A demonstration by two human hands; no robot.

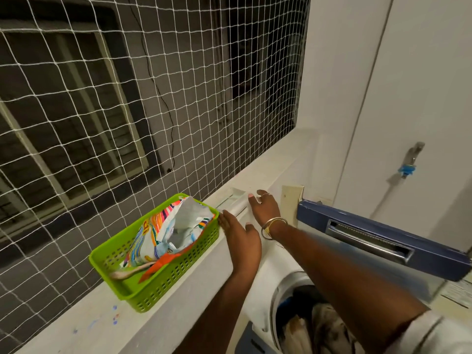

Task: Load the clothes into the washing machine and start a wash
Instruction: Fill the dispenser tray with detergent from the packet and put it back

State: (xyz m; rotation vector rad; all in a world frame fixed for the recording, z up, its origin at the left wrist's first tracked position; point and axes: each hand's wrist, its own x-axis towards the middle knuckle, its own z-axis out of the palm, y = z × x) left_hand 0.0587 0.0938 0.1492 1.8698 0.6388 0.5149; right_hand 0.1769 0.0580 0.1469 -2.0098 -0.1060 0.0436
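The white top-loading washing machine [265, 274] stands at the lower right with its blue lid [378, 236] raised. Dark and pale clothes [314, 323] lie in the drum. A white detergent drawer [236, 200] sticks out at the machine's back left corner, along the ledge. My right hand [264, 208], with a gold bangle at the wrist, rests flat on the drawer's far end, fingers spread. My left hand [241, 241] lies flat on the drawer's near end, right beside the green basket [178, 274]. Neither hand holds anything.
The green basket sits on the white window ledge [84, 325] and holds an opened colourful detergent bag [173, 231] and a pale scoop. White netting [153, 103] covers the window opening. A tap with a blue fitting [410, 162] is on the right wall.
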